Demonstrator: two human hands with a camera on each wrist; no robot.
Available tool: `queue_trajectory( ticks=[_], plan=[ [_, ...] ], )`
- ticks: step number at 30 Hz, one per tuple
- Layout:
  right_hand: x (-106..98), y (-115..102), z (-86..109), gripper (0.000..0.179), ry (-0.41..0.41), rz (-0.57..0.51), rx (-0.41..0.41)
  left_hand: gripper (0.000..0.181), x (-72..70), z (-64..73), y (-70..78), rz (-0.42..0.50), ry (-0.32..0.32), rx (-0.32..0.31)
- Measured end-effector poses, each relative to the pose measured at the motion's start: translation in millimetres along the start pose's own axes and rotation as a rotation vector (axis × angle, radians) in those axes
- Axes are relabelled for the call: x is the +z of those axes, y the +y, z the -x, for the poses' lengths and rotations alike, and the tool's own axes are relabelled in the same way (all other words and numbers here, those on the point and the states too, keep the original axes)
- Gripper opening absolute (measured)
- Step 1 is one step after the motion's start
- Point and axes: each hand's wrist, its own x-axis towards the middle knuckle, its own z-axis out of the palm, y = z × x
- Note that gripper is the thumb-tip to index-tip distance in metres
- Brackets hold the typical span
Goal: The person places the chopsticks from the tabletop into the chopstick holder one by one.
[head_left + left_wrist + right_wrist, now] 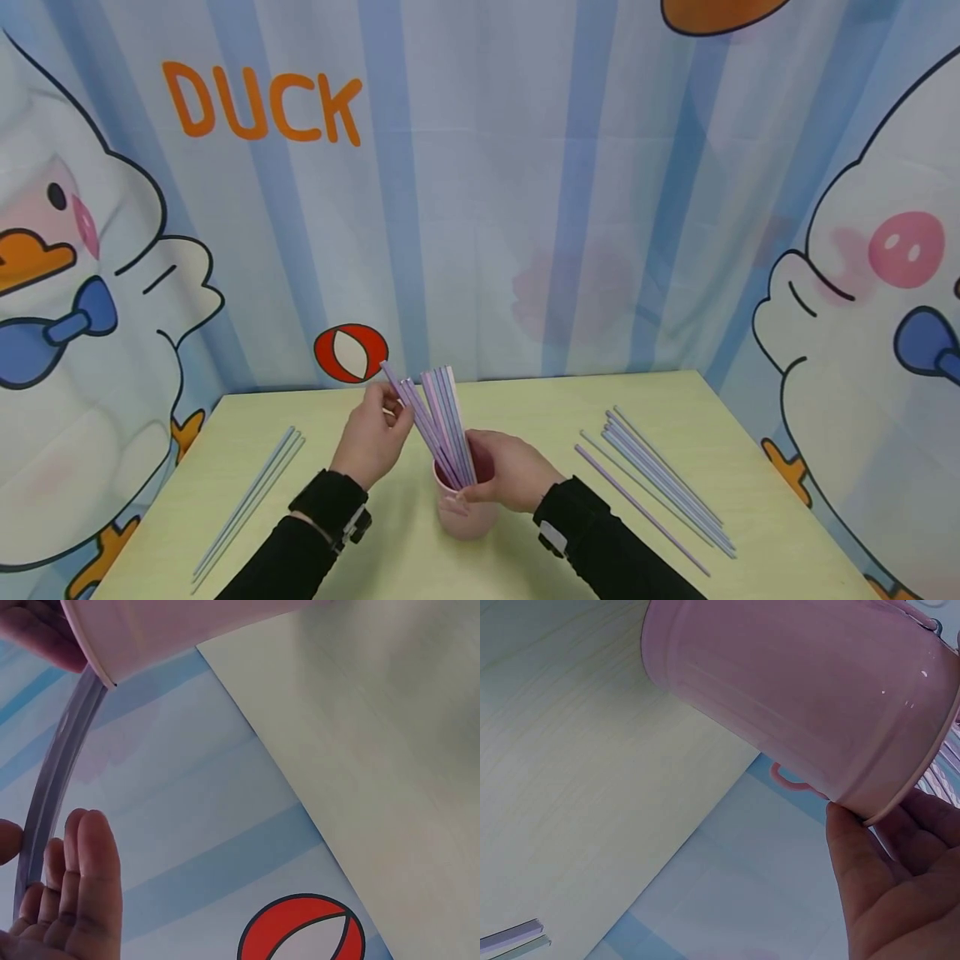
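A pink metal pail [467,521] stands at the middle of the table, several pink, lilac and white straws [447,404] upright inside it. My right hand [514,472] grips the pail by its rim, fingers over the edge, thumb toward the front; the right wrist view shows this hand at the rim of the pail [802,682]. To the left, my left hand [377,435] pinches the upper part of some purple straws [424,425] that lean left, their lower ends down in the pail. Those purple straws [56,776] pass between thumb and fingers in the left wrist view.
On the left of the table [525,575] lie a few pale blue-green straws [249,508]. To the right, several bluish and green straws [667,483] lie in a loose bundle, a single purple straw [641,510] beside them. A duck-print curtain [495,208] hangs behind.
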Motion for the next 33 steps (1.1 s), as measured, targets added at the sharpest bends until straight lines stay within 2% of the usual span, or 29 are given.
queue_trajectory(
  ticks=[6,23,33],
  plan=[
    [0,1,-0.7,0.063,0.000,-0.007,0.004,0.027,3.3,1.4,-4.0,-0.031,-0.018,-0.012],
    [0,2,-0.8,0.066,-0.001,0.003,0.009,0.028,9.3,5.3,-5.8,-0.041,-0.079,-0.036],
    [1,2,-0.9,0.065,0.005,0.000,-0.001,0.028,6.7,8.3,-11.7,-0.052,-0.079,-0.026]
  ],
)
